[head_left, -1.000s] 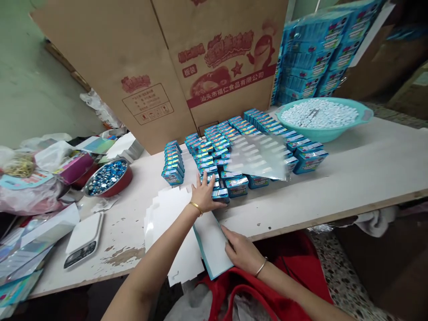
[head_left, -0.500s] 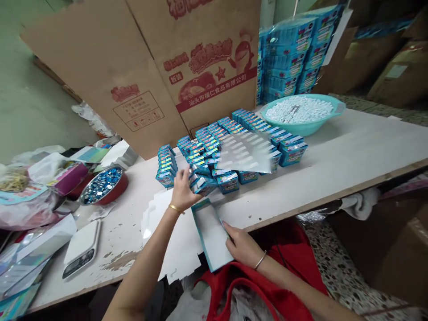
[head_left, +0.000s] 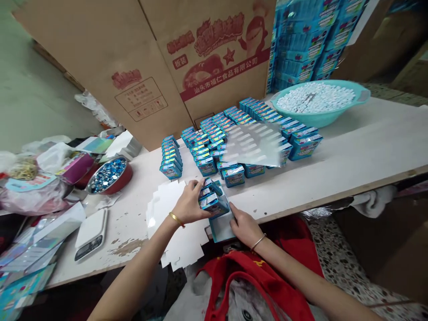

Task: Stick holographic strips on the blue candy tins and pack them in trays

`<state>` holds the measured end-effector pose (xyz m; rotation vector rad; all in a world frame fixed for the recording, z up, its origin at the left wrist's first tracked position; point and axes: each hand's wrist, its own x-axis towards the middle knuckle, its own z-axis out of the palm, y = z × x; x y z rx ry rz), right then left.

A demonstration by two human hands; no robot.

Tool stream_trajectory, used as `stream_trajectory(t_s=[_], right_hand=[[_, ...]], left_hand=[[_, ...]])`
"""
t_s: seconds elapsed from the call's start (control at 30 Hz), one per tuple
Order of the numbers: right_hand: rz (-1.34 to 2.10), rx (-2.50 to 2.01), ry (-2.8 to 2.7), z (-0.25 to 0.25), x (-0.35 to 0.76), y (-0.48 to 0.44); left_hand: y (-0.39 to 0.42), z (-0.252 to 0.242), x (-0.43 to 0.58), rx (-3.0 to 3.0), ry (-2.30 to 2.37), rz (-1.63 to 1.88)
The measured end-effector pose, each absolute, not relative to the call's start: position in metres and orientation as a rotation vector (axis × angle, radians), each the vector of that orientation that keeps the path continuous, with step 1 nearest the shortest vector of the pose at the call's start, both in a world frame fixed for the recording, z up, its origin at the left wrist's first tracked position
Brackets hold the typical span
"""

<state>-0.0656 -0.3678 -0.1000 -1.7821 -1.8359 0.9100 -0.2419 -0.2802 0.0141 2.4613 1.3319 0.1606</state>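
From the head camera, the person's left hand (head_left: 189, 204) and right hand (head_left: 245, 226) meet over a small stack of blue printed boxes (head_left: 212, 200) near the front edge of the bench (head_left: 351, 133). The left fingers curl over the stack from one side, while the right fingers press against its lower corner; this two-sided squeeze appears to be what keeps the loose, tilted stack together. Directly beneath it lies an open white tray with teal edges (head_left: 220, 232), its visible floor bare, and beside that a die-cut white card blank (head_left: 174, 227) lies flat, just under the left wrist. Farther back, matching boxes (head_left: 205, 166) stand in close rows, packed tightly enough to support one another, with a clear blister sheet (head_left: 252, 143) lying across some of them. A turquoise basin (head_left: 317, 119) holds a heap of small white pieces (head_left: 314, 98), too small to identify. On the left, a red bowl (head_left: 122, 185) holds shiny blue wrapped items (head_left: 109, 175), near a white digital scale (head_left: 91, 234). Behind the rows, a flattened printed carton (head_left: 100, 44) stands upright, beside a tall pile of shrink-wrapped blue packs (head_left: 301, 44).
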Motion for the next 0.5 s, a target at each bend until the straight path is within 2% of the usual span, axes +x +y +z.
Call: stream_trajectory(t_s=[0.23,0.5], right_hand=[[0.913,-1.783,-1.774,-0.102,-0.062,-0.365],[0.912,-1.85,-1.853,-0.098,-0.06,-0.362]], left_hand=[[-0.269,0.017,-0.214,2.498,1.377,0.025],[-0.266,0.008,-0.221,2.558,1.137,0.2]])
